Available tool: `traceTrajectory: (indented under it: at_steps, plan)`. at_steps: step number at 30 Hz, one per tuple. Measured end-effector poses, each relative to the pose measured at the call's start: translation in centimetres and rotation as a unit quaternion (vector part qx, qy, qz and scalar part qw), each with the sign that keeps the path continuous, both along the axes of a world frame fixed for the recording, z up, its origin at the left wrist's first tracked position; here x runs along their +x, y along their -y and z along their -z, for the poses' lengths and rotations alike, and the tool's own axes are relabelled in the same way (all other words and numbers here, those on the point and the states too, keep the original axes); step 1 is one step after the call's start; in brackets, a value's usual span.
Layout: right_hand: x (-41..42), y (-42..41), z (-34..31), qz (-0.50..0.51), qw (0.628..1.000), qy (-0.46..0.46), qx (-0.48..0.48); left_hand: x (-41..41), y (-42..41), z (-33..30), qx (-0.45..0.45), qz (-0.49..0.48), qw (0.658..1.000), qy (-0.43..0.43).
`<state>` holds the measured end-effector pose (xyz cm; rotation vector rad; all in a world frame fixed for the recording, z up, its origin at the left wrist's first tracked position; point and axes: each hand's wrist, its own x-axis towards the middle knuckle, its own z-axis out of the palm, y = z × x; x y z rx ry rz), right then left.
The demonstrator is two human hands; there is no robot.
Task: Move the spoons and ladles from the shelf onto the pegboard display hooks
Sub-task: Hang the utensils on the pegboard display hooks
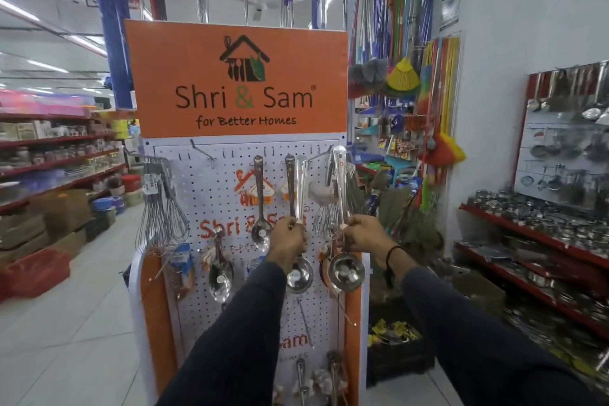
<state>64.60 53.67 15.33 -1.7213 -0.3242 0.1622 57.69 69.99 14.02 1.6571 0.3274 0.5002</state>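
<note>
Left hand point(290, 236) clamped on ladle point(299, 269) stem, right hand point(362, 234) clamped on second ladle point(346, 269); both held upright against pegboard point(197, 208); handle hole missing hook point(329, 150) risks drop; bowls may knock hanging spoon point(260, 208)

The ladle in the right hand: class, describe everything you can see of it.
The ladle looks like shiny steel, with a long flat handle widening toward the top and a round deep bowl at the bottom. It hangs upright, bowl down, in front of the pegboard at its right edge. The right hand grips its handle at the lower part. A small sticker sits inside the bowl.
</note>
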Motion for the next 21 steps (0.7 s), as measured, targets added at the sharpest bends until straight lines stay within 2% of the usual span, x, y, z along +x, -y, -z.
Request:
traceTrajectory:
  at_steps: [8,14,17,21]
  plan:
    - [-1.4,-2.4,-0.7,-0.062,0.997,0.034,-0.008,1.3,-0.9,0.4,0.032,-0.028,0.999,-0.01]
    - [-0.9,-3.1,0.1,-0.07,0.995,0.051,-0.045,3.0,-1.8,0.5,0.043,-0.04,0.998,-0.021]
    - [-0.2,-3.6,0.4,-0.073,0.997,0.023,-0.033,3.7,-2.4,0.5,0.056,-0.038,0.997,-0.025]
    - [1.2,-4.6,0.6,-0.064,0.997,0.038,-0.035,5.0,-3.7,0.4,0.057,-0.028,0.997,-0.04]
